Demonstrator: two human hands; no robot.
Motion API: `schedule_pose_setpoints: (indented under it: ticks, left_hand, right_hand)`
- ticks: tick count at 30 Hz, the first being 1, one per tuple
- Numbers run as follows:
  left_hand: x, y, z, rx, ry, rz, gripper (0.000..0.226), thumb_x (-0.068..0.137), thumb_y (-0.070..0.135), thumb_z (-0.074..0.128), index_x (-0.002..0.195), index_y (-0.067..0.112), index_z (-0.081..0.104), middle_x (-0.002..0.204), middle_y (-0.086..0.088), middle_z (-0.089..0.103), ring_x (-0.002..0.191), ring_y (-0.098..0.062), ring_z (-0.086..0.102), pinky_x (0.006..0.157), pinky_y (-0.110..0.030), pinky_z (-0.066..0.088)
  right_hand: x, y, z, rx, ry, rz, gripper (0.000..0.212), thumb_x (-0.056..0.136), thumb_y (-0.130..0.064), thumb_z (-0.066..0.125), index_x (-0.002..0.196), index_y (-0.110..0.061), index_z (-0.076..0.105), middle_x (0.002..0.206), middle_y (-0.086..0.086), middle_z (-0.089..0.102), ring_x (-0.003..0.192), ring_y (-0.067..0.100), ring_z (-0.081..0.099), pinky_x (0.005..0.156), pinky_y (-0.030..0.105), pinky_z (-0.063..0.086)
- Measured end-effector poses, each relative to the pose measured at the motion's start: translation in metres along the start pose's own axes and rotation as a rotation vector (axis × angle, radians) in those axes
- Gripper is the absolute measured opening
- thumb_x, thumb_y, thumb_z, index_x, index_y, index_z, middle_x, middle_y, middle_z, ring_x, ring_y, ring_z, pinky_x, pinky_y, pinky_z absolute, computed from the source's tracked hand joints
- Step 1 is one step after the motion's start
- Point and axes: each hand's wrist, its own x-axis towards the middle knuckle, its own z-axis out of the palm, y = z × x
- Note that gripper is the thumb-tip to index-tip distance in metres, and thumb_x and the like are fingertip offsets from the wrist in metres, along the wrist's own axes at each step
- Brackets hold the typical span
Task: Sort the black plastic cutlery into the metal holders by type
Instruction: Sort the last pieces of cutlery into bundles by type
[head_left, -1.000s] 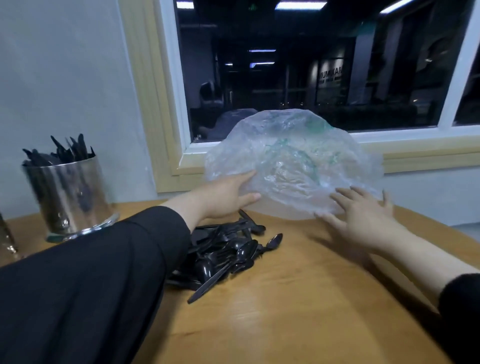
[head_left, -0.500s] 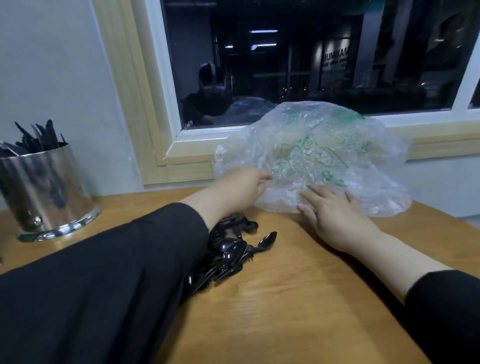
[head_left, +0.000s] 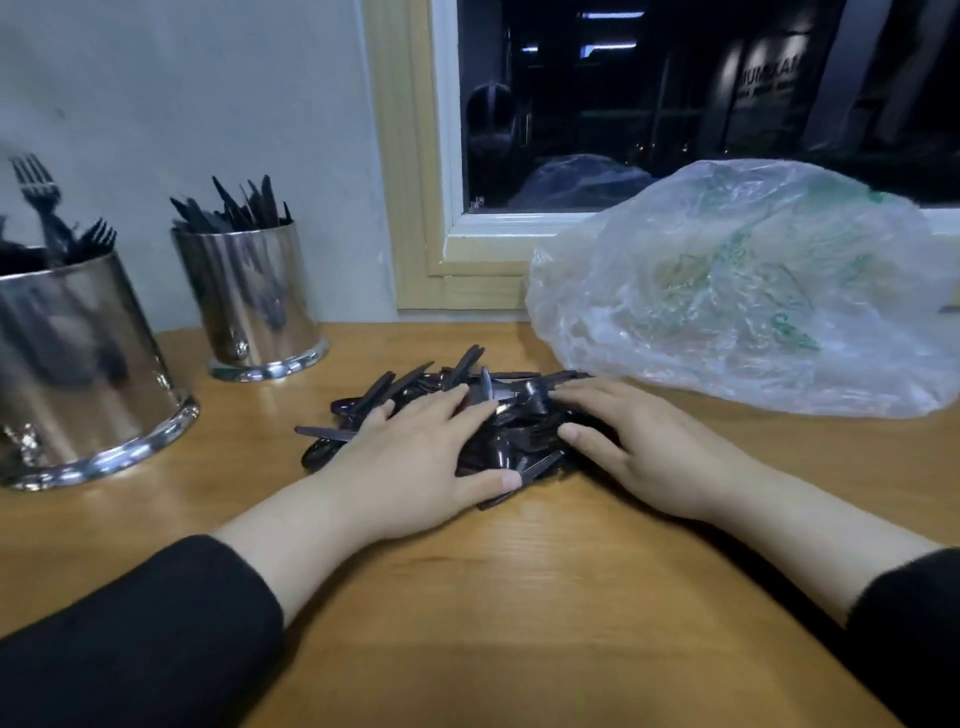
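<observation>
A heap of black plastic cutlery (head_left: 415, 384) lies mid-table on the wood. My left hand (head_left: 421, 457) rests flat on its left side, fingers straight. My right hand (head_left: 639, 447) lies on its right side, fingers extended over the pieces. Two shiny metal holders stand at the left: the near, large one (head_left: 78, 364) holds forks, the far one (head_left: 254, 301) holds knives. Much of the heap is hidden under my hands.
A crumpled clear plastic bag (head_left: 743, 291) with green print sits at the back right against the window sill (head_left: 498, 254). The wooden table (head_left: 519, 597) stretches toward me. A grey wall stands behind the holders.
Both hands left the plastic bag and came down onto the cutlery heap. The bag now lies alone at the back right. The view swung left, bringing a second holder into sight.
</observation>
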Motion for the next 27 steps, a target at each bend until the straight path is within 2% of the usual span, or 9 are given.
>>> schedule_pose_setpoints:
  ticks: [6, 9, 11, 13, 16, 20, 24, 27]
  left_hand:
    - [-0.006, -0.012, -0.002, -0.034, -0.018, 0.063, 0.081, 0.091, 0.079, 0.04, 0.161, 0.043, 0.019, 0.171, 0.013, 0.01, 0.157, -0.011, 0.01, 0.128, -0.046, 0.009]
    - [-0.006, -0.015, -0.007, -0.058, 0.05, 0.064, 0.075, 0.09, 0.078, 0.041, 0.155, 0.041, 0.036, 0.168, 0.015, 0.019, 0.155, -0.01, 0.018, 0.128, -0.045, 0.011]
    - [-0.006, -0.013, -0.012, -0.103, 0.147, 0.072, 0.068, 0.092, 0.075, 0.04, 0.15, 0.039, 0.043, 0.162, 0.017, 0.033, 0.149, -0.01, 0.031, 0.123, -0.042, 0.021]
    - [-0.006, -0.012, -0.013, -0.121, 0.171, 0.104, 0.063, 0.096, 0.07, 0.041, 0.151, 0.04, 0.04, 0.16, 0.019, 0.035, 0.147, -0.008, 0.033, 0.12, -0.04, 0.024]
    - [-0.006, -0.009, -0.006, -0.059, 0.046, 0.132, 0.065, 0.099, 0.067, 0.041, 0.158, 0.041, 0.03, 0.168, 0.017, 0.018, 0.154, -0.009, 0.017, 0.123, -0.038, 0.015]
    - [-0.004, -0.01, -0.002, -0.065, 0.015, 0.163, 0.059, 0.1, 0.064, 0.043, 0.154, 0.041, 0.04, 0.169, 0.018, 0.017, 0.154, -0.009, 0.019, 0.124, -0.036, 0.015]
    - [-0.008, -0.008, -0.006, -0.091, 0.07, 0.194, 0.045, 0.101, 0.057, 0.047, 0.142, 0.039, 0.057, 0.162, 0.02, 0.034, 0.149, -0.005, 0.03, 0.121, -0.032, 0.025]
    - [-0.008, -0.008, -0.004, -0.125, 0.132, 0.177, 0.035, 0.101, 0.055, 0.048, 0.122, 0.036, 0.068, 0.141, 0.016, 0.058, 0.133, -0.008, 0.05, 0.111, -0.035, 0.039]
  right_hand:
    - [-0.008, -0.017, -0.001, 0.022, -0.072, 0.013, 0.044, 0.095, -0.052, 0.056, 0.136, -0.035, 0.057, 0.138, -0.024, 0.05, 0.125, -0.008, 0.047, 0.108, 0.015, 0.036]
    - [-0.009, -0.021, -0.003, 0.057, -0.026, 0.042, 0.037, 0.094, -0.047, 0.063, 0.129, -0.037, 0.061, 0.125, -0.025, 0.055, 0.114, -0.008, 0.052, 0.095, 0.01, 0.038]
    - [-0.005, -0.023, -0.002, 0.066, 0.073, 0.096, 0.032, 0.096, -0.044, 0.062, 0.127, -0.035, 0.062, 0.117, -0.02, 0.058, 0.106, -0.004, 0.054, 0.087, 0.007, 0.037]
    - [0.001, -0.023, -0.001, 0.07, 0.118, 0.154, 0.035, 0.098, -0.041, 0.058, 0.133, -0.034, 0.059, 0.121, -0.017, 0.058, 0.108, -0.001, 0.054, 0.092, 0.009, 0.037]
    - [0.008, -0.024, 0.005, 0.025, 0.036, 0.189, 0.046, 0.098, -0.046, 0.056, 0.142, -0.035, 0.052, 0.137, -0.014, 0.056, 0.126, 0.007, 0.051, 0.105, 0.027, 0.04]
    - [0.013, -0.032, 0.009, -0.006, 0.026, 0.175, 0.043, 0.097, -0.041, 0.06, 0.139, -0.031, 0.057, 0.137, -0.012, 0.059, 0.127, 0.01, 0.052, 0.108, 0.03, 0.04]
    - [0.013, -0.035, 0.013, -0.025, -0.013, 0.144, 0.037, 0.095, -0.036, 0.065, 0.132, -0.03, 0.064, 0.124, -0.011, 0.061, 0.117, 0.013, 0.057, 0.103, 0.039, 0.045]
    - [0.011, -0.035, 0.011, -0.03, -0.031, 0.157, 0.032, 0.094, -0.037, 0.066, 0.126, -0.029, 0.067, 0.121, -0.011, 0.06, 0.113, 0.014, 0.058, 0.101, 0.04, 0.045]
